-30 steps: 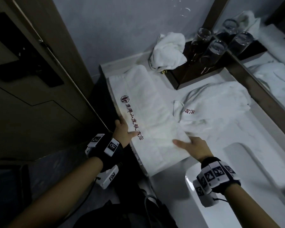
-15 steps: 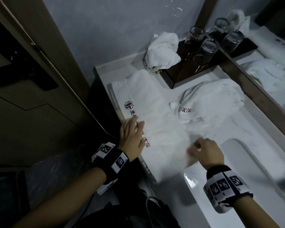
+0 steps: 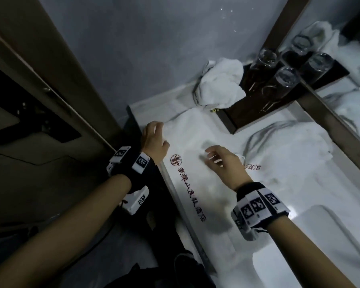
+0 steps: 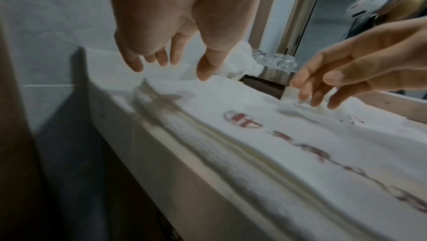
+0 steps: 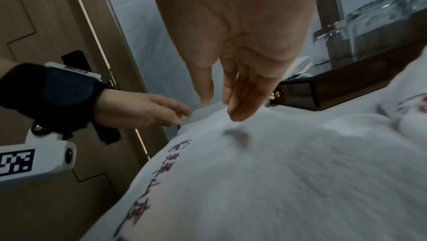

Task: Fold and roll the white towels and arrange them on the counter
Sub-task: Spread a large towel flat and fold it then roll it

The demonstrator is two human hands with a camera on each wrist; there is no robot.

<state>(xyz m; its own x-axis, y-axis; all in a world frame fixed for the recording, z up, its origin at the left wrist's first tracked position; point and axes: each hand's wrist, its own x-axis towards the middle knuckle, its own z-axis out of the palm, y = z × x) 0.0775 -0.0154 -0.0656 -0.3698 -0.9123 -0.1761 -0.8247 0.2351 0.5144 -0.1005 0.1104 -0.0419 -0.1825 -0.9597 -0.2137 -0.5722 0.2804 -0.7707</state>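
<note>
two hands over folded towel [image 3: 197, 183] along counter [image 3: 299, 196] left edge | left hand [image 3: 154, 140] and right hand [image 3: 222, 161] fingers loosely spread, holding nothing | risk: edge layers overhang, uneven grab skews roll

Motion blur is smearing the red lettering [image 4: 323, 155] on the long towel [image 4: 265, 135] in the left wrist view, leaving the characters unreadable there. The lower right edge of that frame is cutting the towel off. In the head view, the right hand [image 3: 224, 163] is covering part of the second towel [image 3: 289, 154] and part of its red print [image 3: 253, 166]. The frame's lower right corner is cutting off the sink [image 3: 312, 256]. In the right wrist view the glasses [image 5: 369, 25] at upper right are blurring into pale shapes, too soft to count.
</note>
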